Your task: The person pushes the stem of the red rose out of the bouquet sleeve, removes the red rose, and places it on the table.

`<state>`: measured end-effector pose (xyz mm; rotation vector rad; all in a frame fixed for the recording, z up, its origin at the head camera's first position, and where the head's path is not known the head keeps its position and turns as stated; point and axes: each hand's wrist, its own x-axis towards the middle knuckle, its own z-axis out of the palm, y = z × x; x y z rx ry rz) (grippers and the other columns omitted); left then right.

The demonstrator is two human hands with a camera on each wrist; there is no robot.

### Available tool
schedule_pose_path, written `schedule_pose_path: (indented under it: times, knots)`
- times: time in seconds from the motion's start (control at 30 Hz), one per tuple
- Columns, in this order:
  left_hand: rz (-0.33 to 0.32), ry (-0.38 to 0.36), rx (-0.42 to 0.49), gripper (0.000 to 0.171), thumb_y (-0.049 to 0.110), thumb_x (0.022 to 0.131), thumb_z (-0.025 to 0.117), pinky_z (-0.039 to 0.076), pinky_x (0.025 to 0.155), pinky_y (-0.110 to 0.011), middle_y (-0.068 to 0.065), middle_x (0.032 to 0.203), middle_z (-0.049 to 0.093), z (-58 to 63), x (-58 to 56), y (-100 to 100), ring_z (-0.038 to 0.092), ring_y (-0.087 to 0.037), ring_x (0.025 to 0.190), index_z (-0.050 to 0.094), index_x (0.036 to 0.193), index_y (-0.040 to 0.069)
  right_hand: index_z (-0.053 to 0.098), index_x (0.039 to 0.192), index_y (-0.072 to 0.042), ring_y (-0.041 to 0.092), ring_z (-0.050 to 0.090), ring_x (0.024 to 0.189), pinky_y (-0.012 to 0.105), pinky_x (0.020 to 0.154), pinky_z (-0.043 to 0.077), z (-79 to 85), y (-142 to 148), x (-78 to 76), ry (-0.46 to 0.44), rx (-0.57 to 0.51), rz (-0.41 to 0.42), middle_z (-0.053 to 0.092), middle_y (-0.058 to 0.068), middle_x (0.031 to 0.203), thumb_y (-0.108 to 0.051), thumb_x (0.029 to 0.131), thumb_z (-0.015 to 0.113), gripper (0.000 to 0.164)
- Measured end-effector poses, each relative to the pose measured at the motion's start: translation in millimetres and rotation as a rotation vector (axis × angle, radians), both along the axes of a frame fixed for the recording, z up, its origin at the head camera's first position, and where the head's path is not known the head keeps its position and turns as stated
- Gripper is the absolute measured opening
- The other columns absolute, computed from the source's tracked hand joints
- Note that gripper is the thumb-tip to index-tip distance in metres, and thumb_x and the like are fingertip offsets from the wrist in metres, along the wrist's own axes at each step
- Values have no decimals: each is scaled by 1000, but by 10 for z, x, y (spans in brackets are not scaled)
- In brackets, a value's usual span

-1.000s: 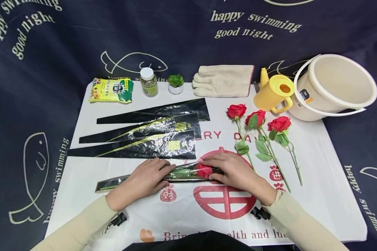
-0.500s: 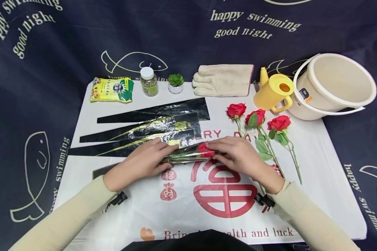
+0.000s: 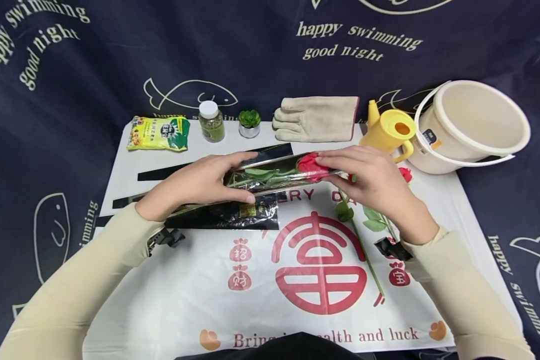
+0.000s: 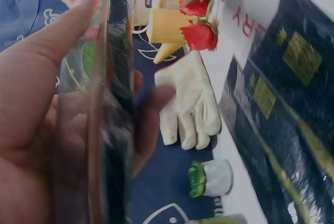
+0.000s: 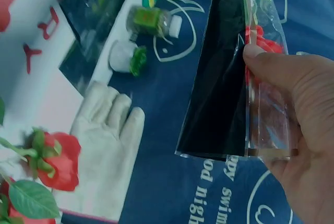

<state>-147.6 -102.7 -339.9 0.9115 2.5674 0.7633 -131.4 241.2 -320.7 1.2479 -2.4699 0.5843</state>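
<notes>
A red rose point(image 3: 312, 167) lies inside a clear-fronted, black-backed flower sleeve point(image 3: 274, 184), held up off the table and slightly tilted. My left hand point(image 3: 198, 182) grips the sleeve around its stem part, thumb on one side and fingers on the other. At the flower end, my right hand point(image 3: 378, 182) pinches the sleeve's edge; its thumb point(image 5: 255, 52) presses beside the bloom in the right wrist view. Flat black sleeves point(image 3: 225, 216) lie beneath, partly covered by my left arm and the held sleeve. Loose roses point(image 4: 201, 36) lie to the right, mostly hidden by my right hand in the head view.
Along the back edge stand a yellow packet point(image 3: 158, 133), a lidded jar point(image 3: 212, 121), a small potted succulent point(image 3: 249, 123), a work glove point(image 3: 316, 119), a yellow watering can point(image 3: 389, 129) and a pale bucket point(image 3: 450, 135). A printed white sheet point(image 3: 184, 300) covers the table.
Both hands have lifted the sleeved rose off the table and carried it away from the body, over the flat sleeves. My left hand's grip now spans the sleeve's width.
</notes>
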Motion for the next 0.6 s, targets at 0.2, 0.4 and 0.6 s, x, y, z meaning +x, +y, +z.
schedule_pose_path:
  times: [0.2, 0.4, 0.6]
  knots:
    - [3, -125, 90, 78, 64, 77, 62, 42, 85, -39, 0, 126, 53, -41, -48, -33, 52, -13, 106, 26, 143, 44, 64, 122, -11, 18, 56, 112, 38, 91, 38, 39, 42, -22, -16, -29, 7, 60, -1, 122, -36, 85, 69, 46]
    - [35, -86, 191, 73, 60, 76, 67, 42, 83, -38, 1, 123, 53, -91, -97, -52, 52, -13, 105, 35, 140, 42, 70, 107, -3, 34, 51, 114, 49, 99, 28, 86, -112, 101, 68, -348, -10, 62, 15, 116, -41, 83, 70, 45]
    - [96, -22, 297, 75, 57, 72, 73, 41, 67, -35, 5, 110, 54, -113, -128, -37, 47, -17, 65, 39, 137, 41, 71, 79, 6, 27, 61, 72, 32, 72, 45, -85, -394, 315, -52, -791, 197, 67, 17, 77, -11, 82, 72, 18]
